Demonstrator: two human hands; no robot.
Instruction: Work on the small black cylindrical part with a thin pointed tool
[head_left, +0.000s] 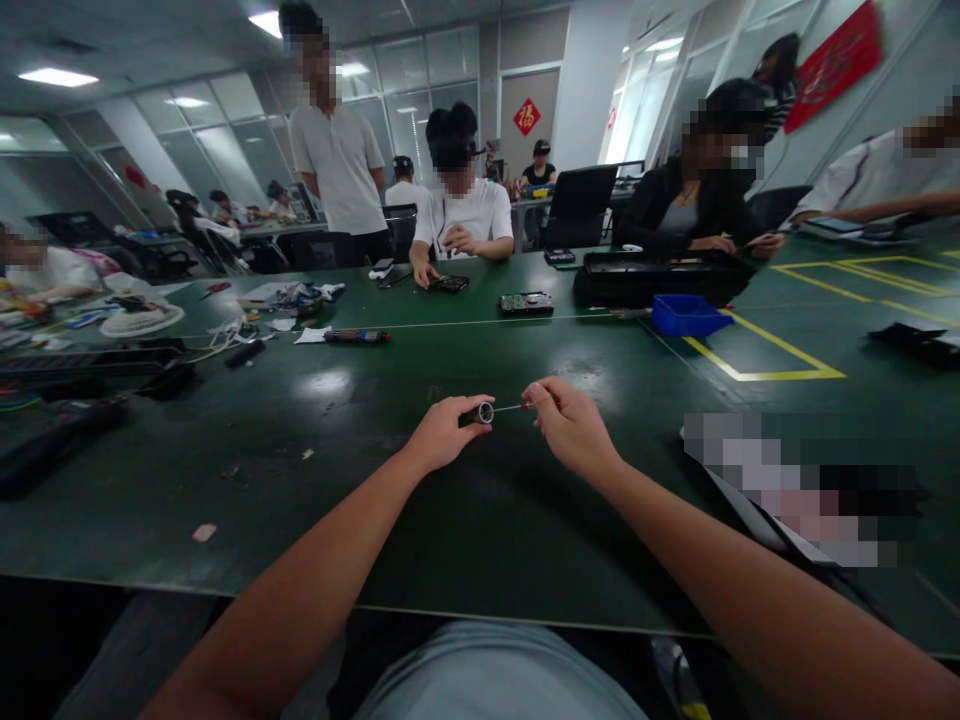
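Observation:
My left hand (444, 432) is closed around a dark cylinder with a silver-rimmed round end (486, 413), which looks like a small flashlight. That rimmed end faces right and toward me; most of the body is hidden by my fingers. In my right hand (564, 420) a thin screwdriver (510, 408) is pinched, a bit of its red handle showing at the fingertips. Its metal shaft points left at the round end. Whether the tip touches the rim or enters it, I cannot tell. Both hands are just above the green table (517, 540).
A blue bin (686, 315) and a long black case (656, 278) stand at the back right. Across the table lies a circuit-board device (526, 302), before a seated person (465, 215). An electric screwdriver (356, 337) and loose parts lie left; a blurred-out flat item (795, 500) lies right.

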